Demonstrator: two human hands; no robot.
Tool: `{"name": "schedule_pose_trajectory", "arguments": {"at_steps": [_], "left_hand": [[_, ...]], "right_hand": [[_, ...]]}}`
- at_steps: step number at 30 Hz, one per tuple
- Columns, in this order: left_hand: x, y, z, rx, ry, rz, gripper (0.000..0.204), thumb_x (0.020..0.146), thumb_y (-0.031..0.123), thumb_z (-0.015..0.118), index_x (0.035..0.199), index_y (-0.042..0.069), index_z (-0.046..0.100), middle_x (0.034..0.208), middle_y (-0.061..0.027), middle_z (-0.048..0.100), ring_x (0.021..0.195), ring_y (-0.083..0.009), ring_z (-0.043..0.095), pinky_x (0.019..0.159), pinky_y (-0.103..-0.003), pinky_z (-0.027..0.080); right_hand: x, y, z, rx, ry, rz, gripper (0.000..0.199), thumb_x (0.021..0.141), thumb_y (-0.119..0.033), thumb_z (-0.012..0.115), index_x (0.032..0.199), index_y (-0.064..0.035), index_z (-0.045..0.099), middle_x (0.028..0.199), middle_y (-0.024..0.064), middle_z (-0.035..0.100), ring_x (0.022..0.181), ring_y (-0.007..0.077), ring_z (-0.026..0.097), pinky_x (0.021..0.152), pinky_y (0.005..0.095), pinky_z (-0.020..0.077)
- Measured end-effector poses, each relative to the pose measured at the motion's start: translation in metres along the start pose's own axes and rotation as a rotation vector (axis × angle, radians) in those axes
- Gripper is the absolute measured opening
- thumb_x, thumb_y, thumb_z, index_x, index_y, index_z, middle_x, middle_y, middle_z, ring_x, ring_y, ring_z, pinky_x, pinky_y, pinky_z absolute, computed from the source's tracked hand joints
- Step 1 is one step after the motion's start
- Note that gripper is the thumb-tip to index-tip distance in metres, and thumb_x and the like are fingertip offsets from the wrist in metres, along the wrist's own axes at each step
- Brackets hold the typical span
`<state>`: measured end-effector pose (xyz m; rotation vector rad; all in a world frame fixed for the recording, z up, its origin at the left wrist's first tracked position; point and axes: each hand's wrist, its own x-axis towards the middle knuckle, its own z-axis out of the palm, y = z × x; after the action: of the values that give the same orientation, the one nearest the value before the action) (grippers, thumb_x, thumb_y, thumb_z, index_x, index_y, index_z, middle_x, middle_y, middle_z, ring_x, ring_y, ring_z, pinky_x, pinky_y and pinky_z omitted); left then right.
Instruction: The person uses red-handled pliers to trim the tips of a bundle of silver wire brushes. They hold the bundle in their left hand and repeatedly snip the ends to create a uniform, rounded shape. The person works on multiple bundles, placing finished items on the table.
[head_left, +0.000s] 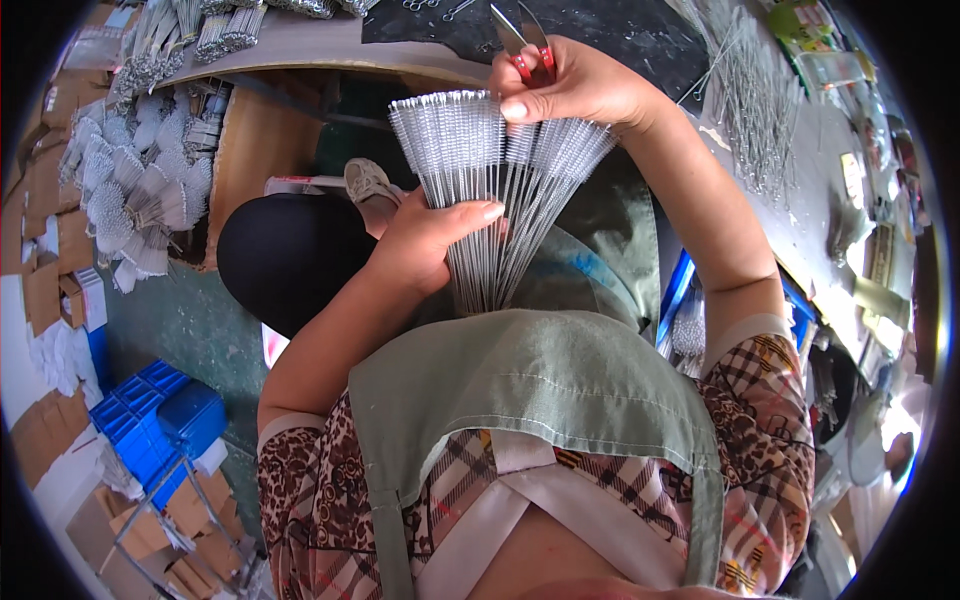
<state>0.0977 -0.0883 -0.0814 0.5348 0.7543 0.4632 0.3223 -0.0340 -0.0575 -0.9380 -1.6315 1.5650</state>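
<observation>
My left hand (428, 238) is wrapped round the wire stems of a fanned bundle of thin wire brushes (450, 130), its thumb lying across the front. The pale bristle heads spread out at the far end, and the bare stems run together towards my apron. At the top of the fan, my right hand (580, 85) pinches among the bristle tips with thumb and finger. Tucked in that same hand is a pair of small scissors (535, 55) with red on the handles, blades apart and pointing away from me. Part of the handles is hidden by my fingers.
A worktable with a dark mat (620, 35) lies ahead, with loose wire stems (750, 110) at its right. More brush bundles (140, 195) are heaped at the left. Blue crates (150, 400) and cardboard boxes (200, 505) stand on the floor, lower left. A black round seat (280, 260) is beside me.
</observation>
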Motion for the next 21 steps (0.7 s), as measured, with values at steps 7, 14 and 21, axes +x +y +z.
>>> {"name": "schedule_pose_trajectory", "arguments": {"at_steps": [7,14,21], "left_hand": [[-0.001,0.001,0.001,-0.001,0.014,0.033,0.019,0.074,0.004,0.066,0.092,0.0,0.058,0.082,-0.0084,0.062,0.072,-0.0176,0.061,0.067,-0.03,0.049],[-0.001,0.0,0.0,0.007,0.019,0.052,0.018,0.075,0.006,0.066,0.091,-0.001,0.059,0.082,-0.009,0.062,0.073,-0.0179,0.06,0.067,-0.03,0.049],[0.0,0.001,-0.003,0.075,-0.037,0.074,0.02,0.074,0.007,0.065,0.091,-0.003,0.061,0.083,-0.0104,0.063,0.073,-0.0185,0.06,0.068,-0.032,0.049]], "right_hand": [[-0.001,0.005,-0.003,0.058,-0.037,-0.015,0.03,0.076,-0.032,0.071,0.077,-0.0077,0.053,0.067,-0.0003,0.05,0.066,0.0095,0.052,0.066,0.0215,0.0421],[-0.002,-0.009,0.002,0.066,-0.062,0.068,0.028,0.076,-0.026,0.071,0.072,-0.0091,0.049,0.066,-0.0019,0.049,0.068,0.009,0.051,0.068,0.0199,0.0401],[0.0,0.001,0.002,-0.08,0.034,0.073,0.023,0.075,-0.022,0.072,0.079,-0.0089,0.053,0.071,-0.0033,0.052,0.07,0.0075,0.049,0.071,0.0181,0.0387]]}}
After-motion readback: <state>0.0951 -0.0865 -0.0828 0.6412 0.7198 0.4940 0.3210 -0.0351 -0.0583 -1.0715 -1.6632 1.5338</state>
